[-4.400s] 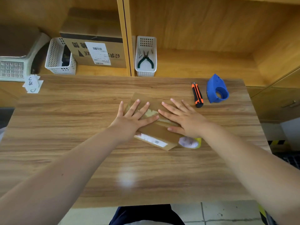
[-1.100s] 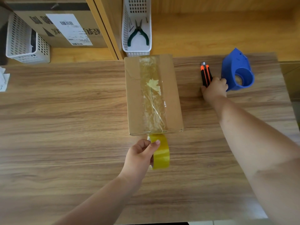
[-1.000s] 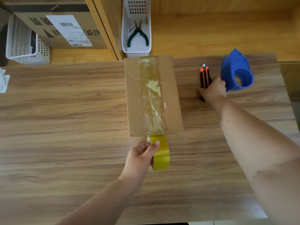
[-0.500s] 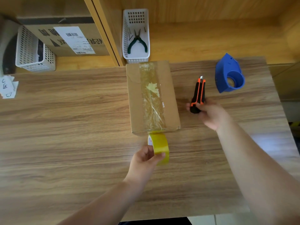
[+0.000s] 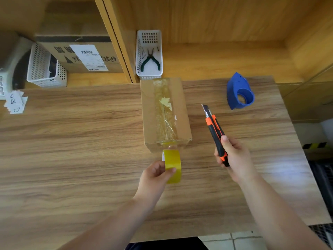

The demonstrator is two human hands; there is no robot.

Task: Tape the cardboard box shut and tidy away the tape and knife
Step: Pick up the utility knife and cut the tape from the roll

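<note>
Desk [image 5: 72, 159] wood lies bare left of the cardboard box [image 5: 149, 120], which sits at the far edge, a clear tape strip along its top. Left hand [image 5: 153, 179] pinches the yellow tape roll [image 5: 172, 166] just before the box; right hand [image 5: 236, 157] grips the orange knife [image 5: 214, 130], blade out.

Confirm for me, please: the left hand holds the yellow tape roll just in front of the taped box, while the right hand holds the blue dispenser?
Not quite. In the head view the right hand holds the orange-and-black utility knife; the blue dispenser sits untouched on the table. The left hand does hold the yellow tape roll in front of the taped box.
</note>
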